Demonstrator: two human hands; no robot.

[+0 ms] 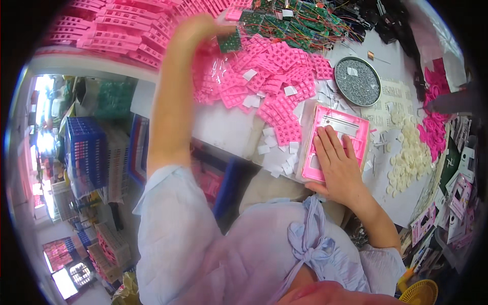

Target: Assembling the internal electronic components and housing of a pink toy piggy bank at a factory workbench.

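Note:
My left hand reaches to the far side of the table, slightly blurred. Its fingers are closed at the edge of a green circuit board, beside a pile of wired circuit boards. Flat on a pink plastic housing rests my right hand, its fingers stretched out over the inside of the shell. A grey metallic strip shows in the housing above the fingertips. Under the palm, part of the housing is hidden.
Pink keypad pieces lie heaped mid-table, with stacked pink housings at the far left. A round tin of small metal parts stands beyond the right hand. Cream discs and pink cords lie rightward. White paper squares are scattered nearby.

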